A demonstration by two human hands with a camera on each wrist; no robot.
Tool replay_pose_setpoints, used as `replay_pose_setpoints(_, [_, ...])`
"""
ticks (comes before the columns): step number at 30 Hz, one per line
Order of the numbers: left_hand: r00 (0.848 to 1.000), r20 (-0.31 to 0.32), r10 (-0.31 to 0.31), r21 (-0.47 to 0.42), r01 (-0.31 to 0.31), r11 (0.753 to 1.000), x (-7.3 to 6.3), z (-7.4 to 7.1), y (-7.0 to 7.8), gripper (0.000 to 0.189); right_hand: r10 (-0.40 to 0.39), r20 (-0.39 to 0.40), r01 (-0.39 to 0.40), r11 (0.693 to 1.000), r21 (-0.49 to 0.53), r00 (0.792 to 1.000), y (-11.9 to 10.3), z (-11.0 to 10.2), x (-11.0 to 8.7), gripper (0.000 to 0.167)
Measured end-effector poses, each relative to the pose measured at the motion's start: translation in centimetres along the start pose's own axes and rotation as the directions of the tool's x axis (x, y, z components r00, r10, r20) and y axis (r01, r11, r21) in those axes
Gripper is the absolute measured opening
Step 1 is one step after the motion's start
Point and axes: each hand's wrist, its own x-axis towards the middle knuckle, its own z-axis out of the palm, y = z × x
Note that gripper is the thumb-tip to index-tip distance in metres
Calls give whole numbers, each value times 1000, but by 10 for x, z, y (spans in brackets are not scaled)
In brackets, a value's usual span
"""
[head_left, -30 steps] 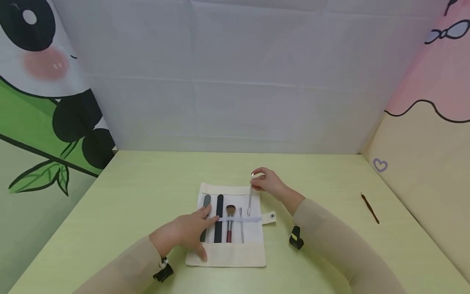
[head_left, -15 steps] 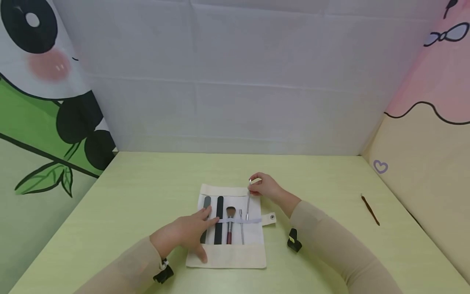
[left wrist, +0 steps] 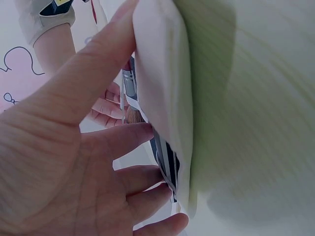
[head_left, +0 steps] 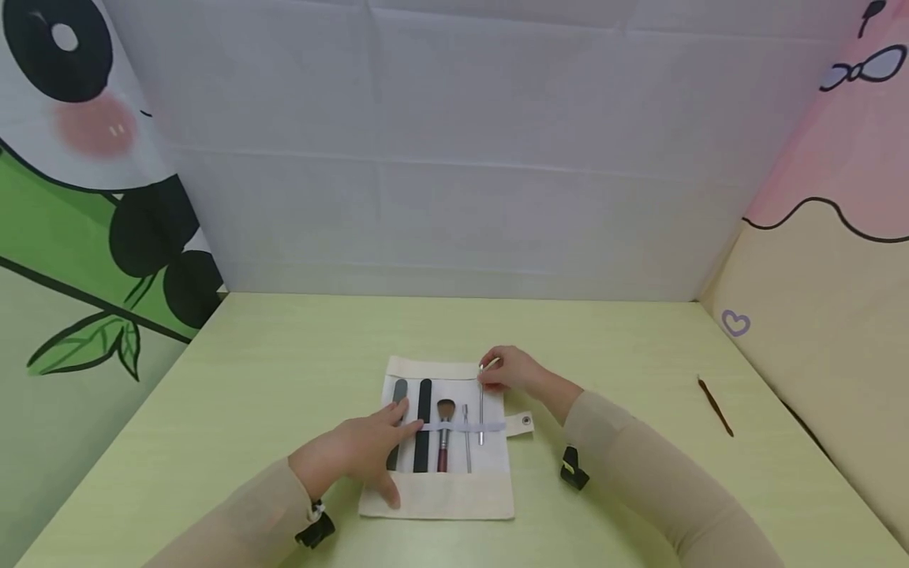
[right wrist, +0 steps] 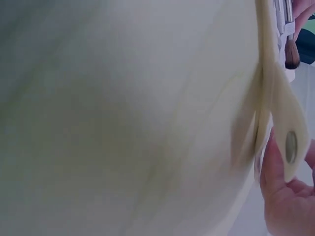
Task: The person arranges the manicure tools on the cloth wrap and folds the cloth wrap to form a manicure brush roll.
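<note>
A cream fabric roll case (head_left: 440, 495) lies unfolded on the table, with a lilac elastic band (head_left: 493, 427) across its middle. Near its right side, my right hand (head_left: 507, 371) pinches the top of a thin metal cuticle pusher (head_left: 481, 414), whose lower part lies at the band. My left hand (head_left: 362, 450) is spread over the case's left side, thumb on the bottom flap, fingers across a grey nail file (head_left: 394, 456). Beside it lie a black nail file (head_left: 423, 442), a red-handled makeup brush (head_left: 445, 414) and another thin metal tool (head_left: 467, 442), all under the band.
A snap strap (head_left: 521, 424) sticks out from the case's right edge. Far to the right on the table (head_left: 284, 355) lies a slim brown stick-like tool (head_left: 715, 406). A white panel (head_left: 454, 197) stands behind the table, with printed panels on both sides.
My right hand has come down toward me, and the cuticle pusher's lower end has slid from above the band to below it. The left hand has stayed in place.
</note>
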Motion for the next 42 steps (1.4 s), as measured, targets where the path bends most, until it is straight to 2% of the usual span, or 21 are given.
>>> replay_pose_setpoints(3, [1000,1,-4,-1,4,1000,2,-1,1,103,-10,10,11,995,-95,1000,1,-2,-1,21])
replay_pose_setpoints(7, [1000,-1,-8,-10,8,1000,6,-3,3,103,-31,38,37,984,-174,999,-1,-5,-5,20])
replay_pose_setpoints(13, [1000,-6,-15,-5,15,1000,13,-4,3,104,-68,131,107,942,-318,989,0,-12,-9,17])
replay_pose_setpoints(17, [1000,-5,-25,-10,25,1000,16,-6,5,104,-86,185,152,913,-378,979,0,-18,-10,18])
replay_pose_setpoints(28, [999,-7,-44,-28,43,999,24,-10,10,104,-97,264,207,880,-428,960,3,-28,-10,18])
replay_pose_setpoints(34, [999,-17,-46,-40,45,998,29,-11,11,105,-133,296,261,855,-448,946,6,-38,-10,25])
replay_pose_setpoints(38, [998,-19,-53,-41,52,998,32,-11,11,106,-157,285,272,862,-428,946,14,-54,-11,29])
replay_pose_setpoints(42, [998,-18,-58,-37,57,998,34,-11,11,106,-176,259,266,892,-367,950,27,-79,-15,30])
